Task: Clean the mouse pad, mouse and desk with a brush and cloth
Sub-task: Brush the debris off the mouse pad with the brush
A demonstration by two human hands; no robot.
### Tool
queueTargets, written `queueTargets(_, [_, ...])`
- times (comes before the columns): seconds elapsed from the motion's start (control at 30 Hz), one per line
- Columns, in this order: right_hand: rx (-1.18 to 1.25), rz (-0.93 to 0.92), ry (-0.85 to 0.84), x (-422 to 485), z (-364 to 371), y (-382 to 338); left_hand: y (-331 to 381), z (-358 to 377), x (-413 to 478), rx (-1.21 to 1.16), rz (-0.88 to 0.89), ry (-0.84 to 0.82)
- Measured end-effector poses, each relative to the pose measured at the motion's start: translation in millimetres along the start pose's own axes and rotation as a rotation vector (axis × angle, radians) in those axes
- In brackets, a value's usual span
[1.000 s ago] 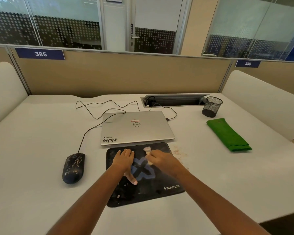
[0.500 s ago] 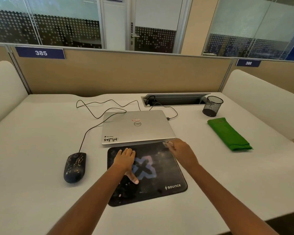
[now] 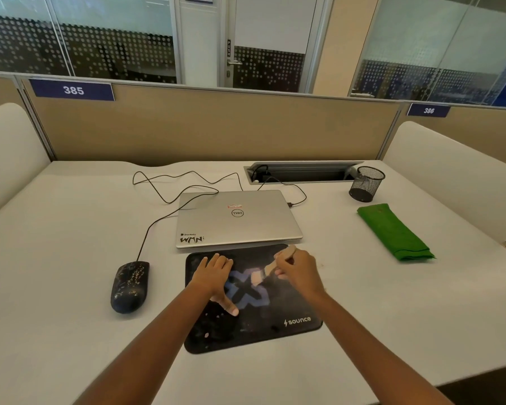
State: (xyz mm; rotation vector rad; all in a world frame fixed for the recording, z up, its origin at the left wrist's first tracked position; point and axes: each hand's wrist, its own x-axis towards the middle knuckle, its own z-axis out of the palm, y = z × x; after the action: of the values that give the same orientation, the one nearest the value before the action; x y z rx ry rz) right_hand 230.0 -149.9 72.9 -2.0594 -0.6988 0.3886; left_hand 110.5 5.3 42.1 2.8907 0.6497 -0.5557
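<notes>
On the white desk (image 3: 70,258), the soft mouse pad (image 3: 275,328) likely slides: left hand (image 3: 212,273) presses it flat, right hand (image 3: 300,273) grips the light brush (image 3: 270,266).

Office cubicle. Tan fabric partition (image 3: 216,127) w/ metal top rail spans the back; blue plate "385" (image 3: 72,90) (L) & plate "386" (image 3: 428,110) (R) on it. Rounded white side dividers (image 3: 9,153) flank the pale worktop (image 3: 70,244); cable slot (image 3: 301,172) recessed near its rear edge. Behind: glass walls (image 3: 114,48) w/ dotted frosting, white-framed door (image 3: 269,30) marked PUSH, beige column (image 3: 342,45). Light even, diffuse. Dark floor (image 3: 485,385) at lower-R corner.
</notes>
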Motion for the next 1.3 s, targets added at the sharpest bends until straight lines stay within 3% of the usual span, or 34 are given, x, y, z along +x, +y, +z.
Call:
queueTargets(0.3, [-0.341,-0.155,0.218,12,-46,18,2,-3,-2,0.006,-0.007,-0.027])
queueTargets(0.53, [-0.118,-0.168,0.320,27,-45,5,9,-14,4,0.048,0.008,-0.037])
queueTargets(0.7, [-0.135,-0.188,0.222,45,-32,-3,19,-23,14,0.012,0.074,-0.003])
queueTargets(0.93, [-0.355,-0.171,0.026,50,-36,9,34,-22,22,0.053,0.081,-0.051])
queueTargets(1.3, [-0.291,0.154,-0.324,40,-80,2,39,-24,20,0.075,0.061,-0.006])
